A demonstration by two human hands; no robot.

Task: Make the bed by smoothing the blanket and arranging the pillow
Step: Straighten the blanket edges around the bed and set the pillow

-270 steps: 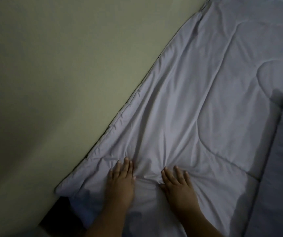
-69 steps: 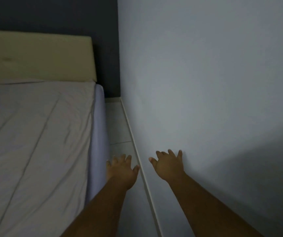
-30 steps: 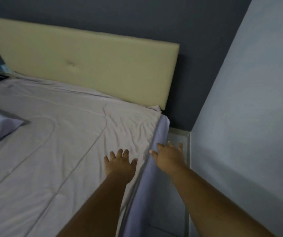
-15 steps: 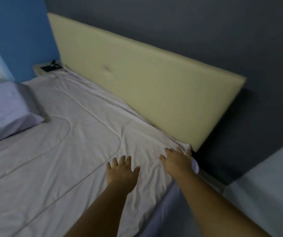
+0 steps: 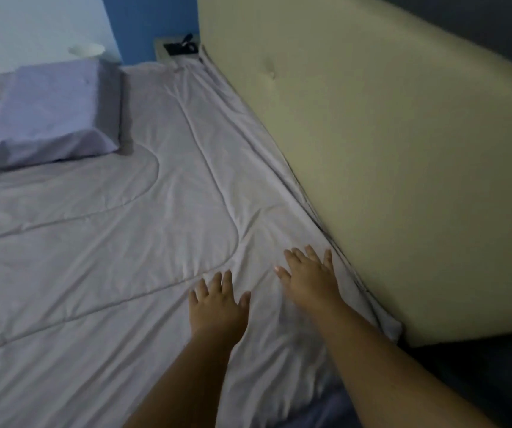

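A pale quilted blanket (image 5: 125,242) covers the bed, creased near the headboard. My left hand (image 5: 217,304) lies flat on it, fingers spread, holding nothing. My right hand (image 5: 308,276) rests palm down on the blanket close to its top edge, beside the headboard, fingers apart. A lilac pillow (image 5: 51,109) lies on the blanket at the far left, well away from both hands.
A cream padded headboard (image 5: 387,149) runs along the right. Beyond the bed's far corner stands a small bedside table (image 5: 176,49) with a dark object on it. A white round object (image 5: 86,50) sits behind the pillow. Blue wall (image 5: 152,20) at the back.
My view swung left, from the corner by the wall onto the bed. Both hands moved from the bed's edge onto the blanket and further in along the headboard.
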